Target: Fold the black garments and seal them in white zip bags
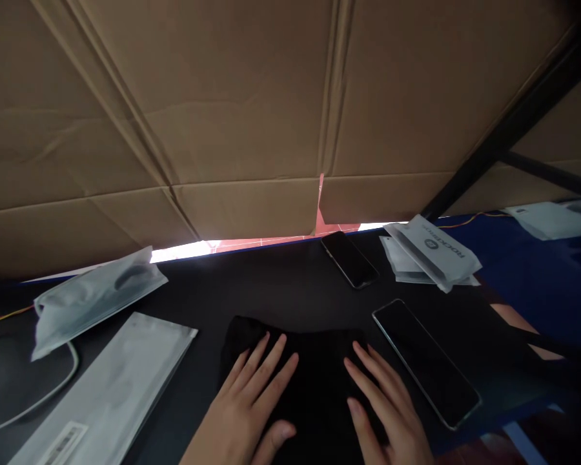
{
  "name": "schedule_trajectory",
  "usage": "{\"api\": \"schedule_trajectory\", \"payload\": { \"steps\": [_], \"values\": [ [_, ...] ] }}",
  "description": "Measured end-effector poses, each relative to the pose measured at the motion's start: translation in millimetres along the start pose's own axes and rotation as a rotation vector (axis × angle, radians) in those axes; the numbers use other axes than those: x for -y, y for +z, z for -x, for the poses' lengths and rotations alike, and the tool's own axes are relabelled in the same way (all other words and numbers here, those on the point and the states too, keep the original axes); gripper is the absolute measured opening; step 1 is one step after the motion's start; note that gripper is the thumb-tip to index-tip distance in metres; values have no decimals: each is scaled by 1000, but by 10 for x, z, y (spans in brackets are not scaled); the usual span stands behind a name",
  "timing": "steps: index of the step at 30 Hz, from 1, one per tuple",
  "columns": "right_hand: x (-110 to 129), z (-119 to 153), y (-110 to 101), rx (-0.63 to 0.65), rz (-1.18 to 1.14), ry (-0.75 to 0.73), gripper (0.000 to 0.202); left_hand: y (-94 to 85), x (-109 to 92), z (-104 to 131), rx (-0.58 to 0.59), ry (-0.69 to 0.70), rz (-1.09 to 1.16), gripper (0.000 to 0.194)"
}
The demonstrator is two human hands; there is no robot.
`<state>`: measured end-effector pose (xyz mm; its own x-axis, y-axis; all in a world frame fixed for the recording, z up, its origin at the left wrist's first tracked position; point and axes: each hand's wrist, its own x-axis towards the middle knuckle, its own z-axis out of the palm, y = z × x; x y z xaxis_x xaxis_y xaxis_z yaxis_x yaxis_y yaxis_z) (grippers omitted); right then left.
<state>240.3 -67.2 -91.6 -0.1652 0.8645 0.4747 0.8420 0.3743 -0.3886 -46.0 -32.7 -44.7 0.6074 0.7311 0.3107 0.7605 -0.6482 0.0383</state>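
A black piece of fabric (314, 374) lies spread on the dark table, its far edge slightly uneven. My left hand (252, 400) rests on its left side with the fingers stretched out and spread. On the right side, my right hand (385, 407) lies with its fingers extended and apart, the palm turned down. Neither hand grips anything. What kind of item the fabric is, I cannot tell, as its near part runs out of view. Just right of my right hand is a large phone (426, 361), screen dark.
A second phone (350, 259) lies farther back, beside stacked printed pouches (433, 252). Left are a barcoded clear zip bag (106, 387), another filled bag (97, 297) and a white cable (53, 394). Cardboard (242, 97) stands behind the table (252, 278); a dark metal bar (503, 123) slants at right.
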Motion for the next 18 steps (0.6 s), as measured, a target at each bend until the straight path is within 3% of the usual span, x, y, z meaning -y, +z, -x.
{"api": "schedule_trajectory", "payload": {
  "steps": [2, 4, 6, 9, 12, 18],
  "values": [
    [0, 40, 19, 0, -28, 35, 52, -109, 45, 82, -86, -114, 63, 49],
    [-5, 87, 46, -14, -61, 71, 51, -175, 132, 231, -174, -321, 93, 40],
    [-11, 117, 68, -31, -87, 95, 50, -158, 231, 403, -163, -472, 72, 36],
    [-12, 106, 73, -64, -99, 90, 47, -44, 316, 561, -60, -486, 32, 36],
    [15, 49, 37, -98, -94, 72, 42, -24, 330, 531, -53, -498, 72, 35],
    [74, -39, -41, -139, -103, 77, 35, -380, 343, 320, -234, -497, 98, 21]
  ]
}}
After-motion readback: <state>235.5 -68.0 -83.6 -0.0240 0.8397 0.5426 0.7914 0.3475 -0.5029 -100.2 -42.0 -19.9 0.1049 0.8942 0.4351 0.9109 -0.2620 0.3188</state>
